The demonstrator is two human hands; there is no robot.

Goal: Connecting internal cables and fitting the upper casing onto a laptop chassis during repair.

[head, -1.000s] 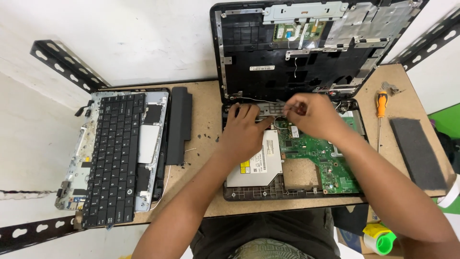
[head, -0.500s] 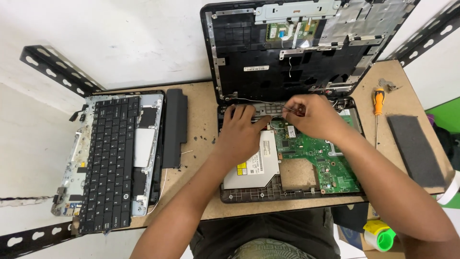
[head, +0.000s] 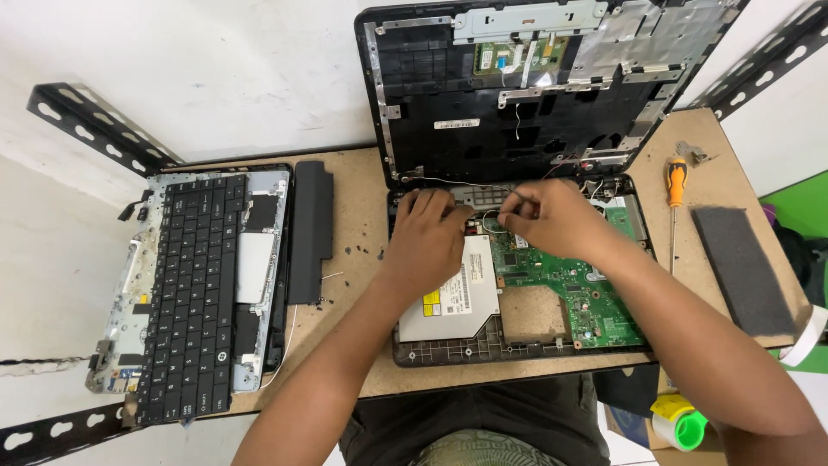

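My left hand (head: 429,237) rests curled on the open laptop base (head: 517,345), fingertips hidden. My right hand (head: 552,216) pinches a thin wire (head: 493,226) at its far edge. The screwdriver (head: 674,185) lies right; the keyboard (head: 194,285) lies left.

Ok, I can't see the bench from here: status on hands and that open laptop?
Both hands down at the laptop base hinge edge. Left hand flat beside the optical drive. Right hand pinching a thin wire. Nothing in the way.
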